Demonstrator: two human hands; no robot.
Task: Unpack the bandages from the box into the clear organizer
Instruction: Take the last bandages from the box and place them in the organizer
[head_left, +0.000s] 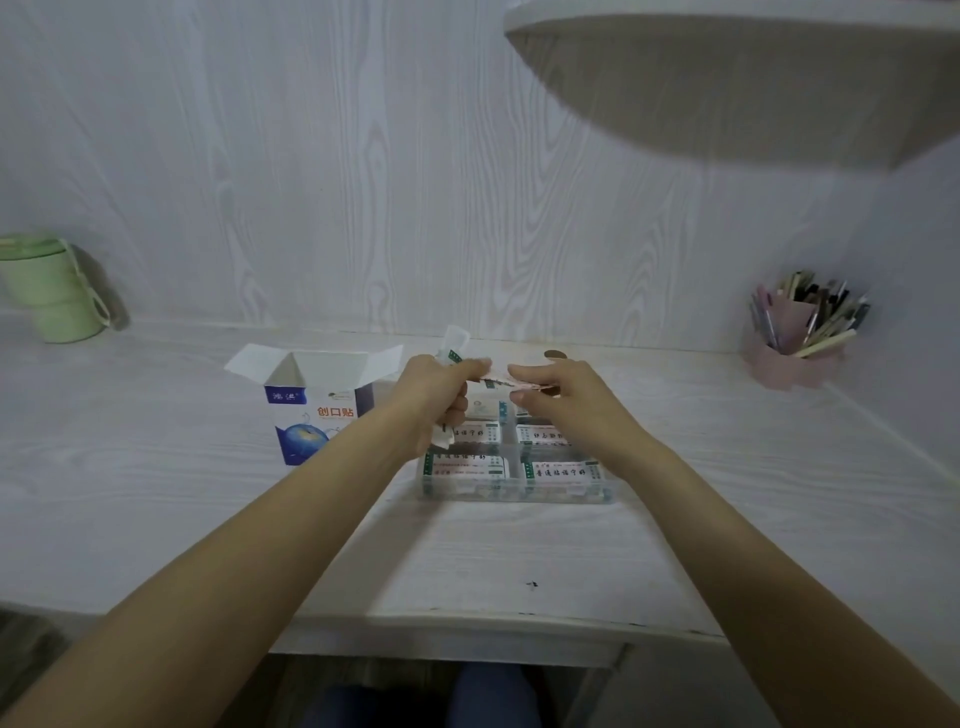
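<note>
Spanning the scene: the tabletop (156, 499) carries everything, with a wood-grain wall behind and a shelf (727, 78) overhead.
Box: the bandage box (317, 410) stands upright left of the organizer, top flaps open; whether any bandages are left inside cannot be told.
Organizer: the clear organizer (514, 493) sits just right of the box, its visible compartments already holding stacked wrapped bandages with printed labels up.
Bystanders: a green lidded cup (49, 291) far left and a pink pen holder (795, 343) far right, both well apart from the work.
Left hand: the left hand (441, 395) is above the organizer's back left corner, fingers curled round a bunch of wrapped bandages (454, 343) whose ends stick out above and below the fist.
Right hand: the right hand (561, 395) is over the back right compartments, thumb and fingers pinching a thin pinkish strip (514, 383) that reaches across to the left hand.
Risk, slip: the loose bunch could fan out and drop onto the wrong compartment or the tabletop if the left grip eases while the right pulls one free.
Risk, overfill: the compartments look nearly full, so another strip may ride over a divider.
Risk, knock: the left forearm passes close by the light, open box and could tip it.
</note>
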